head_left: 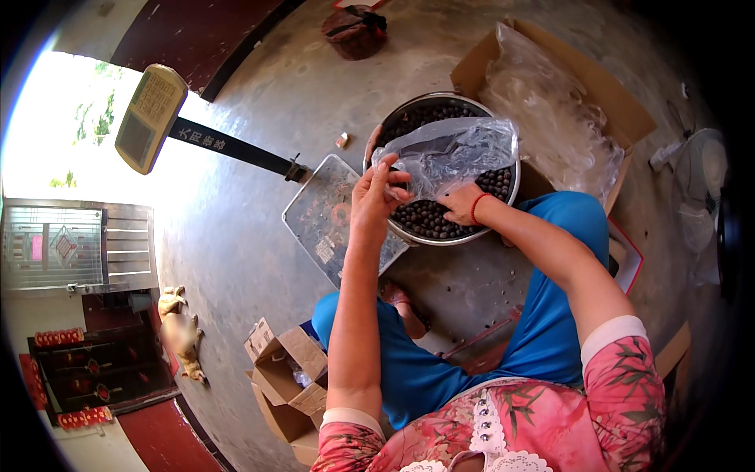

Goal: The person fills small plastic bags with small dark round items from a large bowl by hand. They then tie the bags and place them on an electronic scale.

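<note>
A wide metal basin point(515, 185) in front of me holds many dark, round, nut-like balls point(429, 219). Over it spreads a clear plastic bag point(456, 149). My left hand point(376, 193), at the basin's left rim, has its fingers curled on the edge of that bag. Down among the balls, just under the bag's lower edge, is my right hand point(465, 204), a red string round its wrist. Its fingers are bent and the tips are partly hidden, so I cannot make out what they hold.
A platform scale point(334, 212) stands left of the basin, its display point(152, 118) on a post. To the right, a cardboard box point(621, 110) holds clear plastic bags point(543, 102). Smaller cartons point(287, 366) lie by my left leg. An animal point(181, 334) lies on the floor; a wooden stump point(354, 33) stands beyond.
</note>
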Tool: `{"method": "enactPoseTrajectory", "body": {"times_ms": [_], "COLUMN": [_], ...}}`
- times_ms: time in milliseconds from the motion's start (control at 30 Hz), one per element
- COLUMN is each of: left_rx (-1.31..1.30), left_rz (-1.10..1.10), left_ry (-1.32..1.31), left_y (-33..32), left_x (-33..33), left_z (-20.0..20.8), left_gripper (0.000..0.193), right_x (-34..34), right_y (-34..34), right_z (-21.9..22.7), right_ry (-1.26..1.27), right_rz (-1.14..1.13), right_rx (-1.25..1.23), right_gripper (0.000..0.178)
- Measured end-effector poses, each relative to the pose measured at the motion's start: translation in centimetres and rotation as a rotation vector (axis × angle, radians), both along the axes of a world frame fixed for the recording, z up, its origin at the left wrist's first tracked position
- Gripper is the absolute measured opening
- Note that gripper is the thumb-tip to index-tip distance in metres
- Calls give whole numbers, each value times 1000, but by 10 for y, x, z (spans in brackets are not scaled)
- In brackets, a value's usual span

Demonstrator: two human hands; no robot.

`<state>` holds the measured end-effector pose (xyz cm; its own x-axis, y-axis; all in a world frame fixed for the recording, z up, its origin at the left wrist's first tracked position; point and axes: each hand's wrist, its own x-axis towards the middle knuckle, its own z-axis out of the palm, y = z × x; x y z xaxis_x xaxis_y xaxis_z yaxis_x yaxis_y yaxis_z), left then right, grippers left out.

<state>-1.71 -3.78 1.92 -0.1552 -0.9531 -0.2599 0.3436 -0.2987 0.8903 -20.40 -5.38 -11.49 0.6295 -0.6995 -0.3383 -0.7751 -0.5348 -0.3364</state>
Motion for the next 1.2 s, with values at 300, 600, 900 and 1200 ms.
{"method": "enactPoseTrajectory", "body": {"times_ms": [300,600,900,1200], "left_rx": [-44,-52,-140,-241], "left_rz": [17,18,57,5], "left_ry": [27,-49,-280,-395], "left_y": [-1,-2,-3,-4], "left_x": [-14,-19,-9,-7], "left_z": [7,14,6,-14], "left_gripper": [39,47,41,50], "right_x": [-1,7,27,6], "right_y": [11,5,-11,-39], "right_z": [-9,14,67,155], "right_ry": [-185,-151,-279,-815], "right_rz": [-12,-80,184,-236], "right_rx": [-70,78,453,1077], "right_gripper": [28,20,28,20]}}
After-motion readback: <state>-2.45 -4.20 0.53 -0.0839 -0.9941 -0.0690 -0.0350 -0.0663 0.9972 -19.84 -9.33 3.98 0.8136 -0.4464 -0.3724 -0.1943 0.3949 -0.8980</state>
